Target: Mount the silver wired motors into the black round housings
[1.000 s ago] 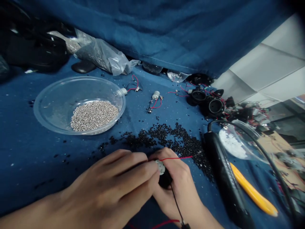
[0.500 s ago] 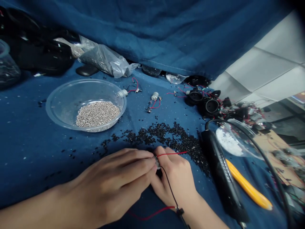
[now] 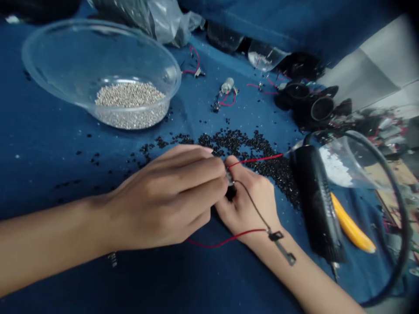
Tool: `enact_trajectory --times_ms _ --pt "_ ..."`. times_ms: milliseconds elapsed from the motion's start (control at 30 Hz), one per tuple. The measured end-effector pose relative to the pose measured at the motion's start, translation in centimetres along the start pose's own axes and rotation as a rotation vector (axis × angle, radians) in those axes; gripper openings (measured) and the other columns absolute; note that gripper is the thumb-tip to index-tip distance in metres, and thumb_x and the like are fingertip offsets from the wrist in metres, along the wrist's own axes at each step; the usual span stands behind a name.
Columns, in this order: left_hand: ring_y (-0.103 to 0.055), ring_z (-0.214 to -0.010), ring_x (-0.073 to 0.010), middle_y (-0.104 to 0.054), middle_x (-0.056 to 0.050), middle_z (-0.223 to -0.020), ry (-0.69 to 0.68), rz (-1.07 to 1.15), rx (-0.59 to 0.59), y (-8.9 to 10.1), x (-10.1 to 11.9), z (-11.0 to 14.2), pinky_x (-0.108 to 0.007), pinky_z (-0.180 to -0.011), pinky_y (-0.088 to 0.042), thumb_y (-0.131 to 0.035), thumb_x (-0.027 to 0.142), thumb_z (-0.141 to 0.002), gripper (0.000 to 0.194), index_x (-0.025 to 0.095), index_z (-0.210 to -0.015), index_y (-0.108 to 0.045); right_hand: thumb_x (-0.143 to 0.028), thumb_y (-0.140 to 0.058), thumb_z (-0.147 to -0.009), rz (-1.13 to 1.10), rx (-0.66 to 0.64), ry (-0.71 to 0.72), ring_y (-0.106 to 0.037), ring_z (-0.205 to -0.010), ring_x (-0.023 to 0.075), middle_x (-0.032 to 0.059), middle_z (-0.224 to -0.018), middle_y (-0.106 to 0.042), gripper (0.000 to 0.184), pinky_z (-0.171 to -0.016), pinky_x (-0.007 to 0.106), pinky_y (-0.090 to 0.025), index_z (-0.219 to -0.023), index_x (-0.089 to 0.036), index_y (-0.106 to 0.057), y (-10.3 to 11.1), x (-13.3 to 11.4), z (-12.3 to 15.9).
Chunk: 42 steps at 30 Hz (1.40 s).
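My left hand [image 3: 170,196] is closed, its fingertips pressed together over a small wired motor [image 3: 229,178], of which only a greyish end shows. My right hand [image 3: 253,194] is curled around the same piece from the other side, thumb and forefinger meeting my left fingers. A red wire [image 3: 258,159] sticks out to the right above the right hand. A thin black wire [image 3: 250,196] crosses the back of that hand to small black connector pieces [image 3: 276,236] lying over the wrist. Another red wire [image 3: 212,245] loops below both hands. Most of the motor is hidden.
Beyond my hands lie scattered small black parts [image 3: 242,144]. A clear bowl [image 3: 42,65] with small silver pieces stands at left. A loose motor [image 3: 227,85] with wires lies behind. A black corded tool [image 3: 316,200] and a yellow handle [image 3: 352,224] are at right.
The view has shifted, so the bowl and tool appear nearer and higher. Both hands appear higher and still grip the motor. The connector pieces on the right wrist show more fully now.
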<state>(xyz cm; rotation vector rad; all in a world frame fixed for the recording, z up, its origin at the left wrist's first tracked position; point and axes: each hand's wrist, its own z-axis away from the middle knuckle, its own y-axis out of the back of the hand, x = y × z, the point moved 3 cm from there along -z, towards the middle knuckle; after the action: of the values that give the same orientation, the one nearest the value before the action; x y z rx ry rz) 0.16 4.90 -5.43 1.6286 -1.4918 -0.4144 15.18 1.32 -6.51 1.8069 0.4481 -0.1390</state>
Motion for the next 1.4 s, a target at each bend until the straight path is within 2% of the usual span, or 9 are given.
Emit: enact_trajectory --times_ms 267,467,633,733,833,967,1167,1300,1400 --pt "-0.056 -0.104 -0.0201 -0.059 0.001 -0.113 0.088 -0.058 -0.088 -0.3 0.0 0.1 -0.035 -0.103 -0.042 -0.038 0.017 -0.096 0.02 0.024 -0.102 -0.056 -0.041 -0.039 -0.093 0.054 -0.022 -0.024 -0.046 -0.052 0.0133 0.0023 -0.062 -0.05 0.029 -0.052 0.025 -0.022 -0.077 -0.018 -0.048 0.2 -0.2 -0.1" --pt "-0.06 -0.104 -0.0234 -0.06 -0.005 -0.12 0.067 -0.036 -0.07 -0.2 0.2 -0.2 -0.039 -0.099 -0.045 -0.038 0.018 -0.096 0.025 0.015 -0.105 -0.062 -0.042 -0.038 -0.092 0.059 -0.048 -0.029 -0.038 -0.052 0.0138 -0.0001 -0.058 -0.042 0.029 -0.056 0.026 -0.02 -0.088 -0.018 -0.053 0.1 0.0 -0.2" --pt "-0.065 -0.093 -0.0247 -0.07 -0.01 -0.096 -0.048 0.064 0.064 0.8 0.5 -0.2 -0.041 -0.094 -0.051 -0.048 0.006 -0.09 0.019 0.008 -0.091 -0.067 -0.039 -0.06 -0.081 -0.318 -0.084 -0.274 -0.039 -0.06 0.0139 0.0002 -0.066 -0.045 0.024 -0.06 0.027 -0.021 -0.076 -0.019 -0.048 0.0 0.5 0.4" --pt "-0.063 -0.101 -0.022 -0.069 -0.011 -0.106 0.033 0.139 0.078 1.4 -0.7 -0.5 -0.039 -0.098 -0.048 -0.048 0.004 -0.091 0.025 0.008 -0.112 -0.062 -0.04 -0.055 -0.093 -0.489 -0.028 -0.279 -0.035 -0.055 0.0107 -0.0037 -0.062 -0.039 0.031 -0.056 0.025 -0.026 -0.073 -0.019 -0.044 0.4 0.6 0.2" --pt "-0.061 -0.093 -0.0199 -0.067 -0.008 -0.102 0.11 0.166 0.135 1.9 -1.4 -0.4 -0.036 -0.085 -0.047 -0.054 0.007 -0.091 0.021 0.012 -0.11 -0.058 -0.051 -0.04 -0.102 -0.712 0.017 -0.274 -0.033 -0.056 0.0098 -0.0044 -0.063 -0.034 0.044 -0.053 0.022 -0.029 -0.071 -0.02 -0.039 0.9 0.3 -0.1" --pt "-0.058 -0.081 -0.0196 -0.064 -0.004 -0.088 0.161 0.229 0.111 1.6 -0.6 0.1 -0.036 -0.077 -0.041 -0.057 0.013 -0.09 0.007 0.017 -0.097 -0.059 -0.06 -0.03 -0.103 -0.935 -0.008 -0.285 -0.034 -0.059 0.0102 -0.0033 -0.067 -0.035 0.051 -0.055 0.022 -0.032 -0.077 -0.018 -0.045 1.3 -0.9 0.3" --pt "-0.055 -0.076 -0.0163 -0.062 0.0 -0.082 0.141 0.327 0.078 1.2 0.0 0.2 -0.033 -0.076 -0.04 -0.056 0.009 -0.092 0.01 0.019 -0.092 -0.058 -0.057 -0.04 -0.104 -1.077 -0.072 -0.336 -0.039 -0.067 0.0106 -0.002 -0.071 -0.039 0.049 -0.064 0.021 -0.035 -0.075 -0.018 -0.046 0.4 -1.2 1.0" --pt "-0.052 -0.078 -0.0155 -0.062 0.0 -0.084 0.182 0.352 0.041 1.3 -0.5 0.4 -0.031 -0.081 -0.039 -0.053 0.004 -0.093 0.016 0.018 -0.096 -0.061 -0.056 -0.048 -0.101 -1.128 -0.086 -0.321 -0.04 -0.063 0.01 -0.0023 -0.068 -0.043 0.046 -0.061 0.02 -0.037 -0.077 -0.017 -0.054 0.0 -0.6 0.9" --pt "-0.053 -0.083 -0.0138 -0.062 0.002 -0.089 0.229 0.384 -0.013 1.3 -0.2 0.5 -0.027 -0.091 -0.037 -0.049 0.001 -0.094 0.021 0.019 -0.098 -0.061 -0.056 -0.06 -0.095 -1.16 -0.07 -0.397 -0.046 -0.063 0.0109 -0.0012 -0.068 -0.049 0.04 -0.059 0.02 -0.041 -0.083 -0.018 -0.06 0.0 0.0 1.1"
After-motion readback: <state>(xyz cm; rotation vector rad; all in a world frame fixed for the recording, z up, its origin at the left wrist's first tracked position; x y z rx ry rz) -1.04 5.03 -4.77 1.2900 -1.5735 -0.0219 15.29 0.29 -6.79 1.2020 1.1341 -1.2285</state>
